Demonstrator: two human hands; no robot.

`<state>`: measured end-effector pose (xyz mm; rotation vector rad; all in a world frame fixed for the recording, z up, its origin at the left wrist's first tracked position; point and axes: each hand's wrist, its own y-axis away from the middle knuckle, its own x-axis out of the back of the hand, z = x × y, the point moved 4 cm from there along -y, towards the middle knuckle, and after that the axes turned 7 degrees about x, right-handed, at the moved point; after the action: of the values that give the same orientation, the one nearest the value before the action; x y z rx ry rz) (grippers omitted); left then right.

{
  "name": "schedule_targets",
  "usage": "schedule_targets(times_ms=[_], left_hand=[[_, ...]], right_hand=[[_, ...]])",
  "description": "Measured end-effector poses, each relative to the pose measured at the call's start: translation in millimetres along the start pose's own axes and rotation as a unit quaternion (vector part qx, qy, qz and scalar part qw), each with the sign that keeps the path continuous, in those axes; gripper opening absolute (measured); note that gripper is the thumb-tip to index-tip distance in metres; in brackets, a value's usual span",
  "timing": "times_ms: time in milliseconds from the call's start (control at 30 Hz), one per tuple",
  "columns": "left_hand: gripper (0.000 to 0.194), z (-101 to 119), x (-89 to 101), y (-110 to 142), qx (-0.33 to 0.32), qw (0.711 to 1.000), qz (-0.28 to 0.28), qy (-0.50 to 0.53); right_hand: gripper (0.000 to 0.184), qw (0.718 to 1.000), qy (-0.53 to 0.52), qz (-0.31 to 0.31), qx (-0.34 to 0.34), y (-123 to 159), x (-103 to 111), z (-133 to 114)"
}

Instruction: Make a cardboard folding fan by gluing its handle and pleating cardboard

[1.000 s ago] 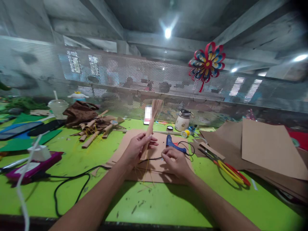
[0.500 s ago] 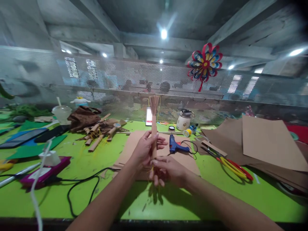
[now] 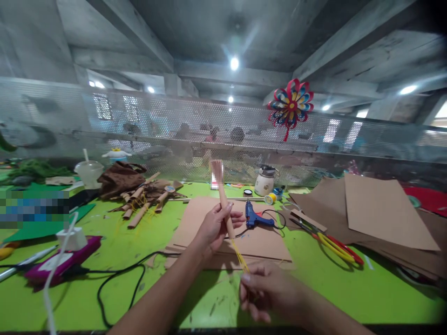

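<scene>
above the brown sheets (image 3: 193, 218) we clasp a paper tube (image 3: 223, 197) in our left hand (image 3: 213, 228), axis far-left to near-right; yellow threads (image 3: 239, 255) run from its near end into our right hand's (image 3: 267, 286) pinch.

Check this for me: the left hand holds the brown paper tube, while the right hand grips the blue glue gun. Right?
Not quite: the head view shows the right hand gripping yellow threads, not the blue glue gun. The rest stands.
</scene>
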<state>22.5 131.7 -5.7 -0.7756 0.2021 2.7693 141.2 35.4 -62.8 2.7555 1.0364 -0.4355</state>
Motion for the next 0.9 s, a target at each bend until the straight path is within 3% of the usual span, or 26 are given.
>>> schedule_targets(times_ms=[167,333,367,467,500,600,700,900], left_hand=[[0.013,-3,3.4,3,0.01,1.0,0.005,0.018],[0.014,-1,7.6,1,0.017,0.999,0.018,0.045],[0.014,-2,8.0,0,0.021,0.998,0.023,0.049],[0.016,-4,6.8,-1,0.029,0.998,0.021,0.051],[0.018,-4,6.1,-1,0.031,0.998,0.016,0.048],[0.025,-7,5.0,0,0.033,0.999,-0.006,0.029],[0.033,-8,6.4,0,0.033,0.999,-0.024,-0.012],[0.029,4,12.2,2,-0.068,0.986,0.062,-0.136]], right_hand=[[0.044,0.989,0.142,0.009,-0.05,39,7,-3],[0.035,0.915,0.386,-0.076,-0.092,77,4,-31],[0.029,0.899,0.426,-0.068,-0.072,78,6,-40],[0.02,0.864,0.502,0.037,0.022,64,21,-67],[0.021,0.869,0.491,0.05,0.039,54,25,-72],[0.031,0.924,0.366,0.083,0.069,13,40,-74],[0.037,0.954,0.258,0.105,0.109,-27,48,-67],[0.043,0.973,0.144,0.076,0.164,-68,45,-49]])
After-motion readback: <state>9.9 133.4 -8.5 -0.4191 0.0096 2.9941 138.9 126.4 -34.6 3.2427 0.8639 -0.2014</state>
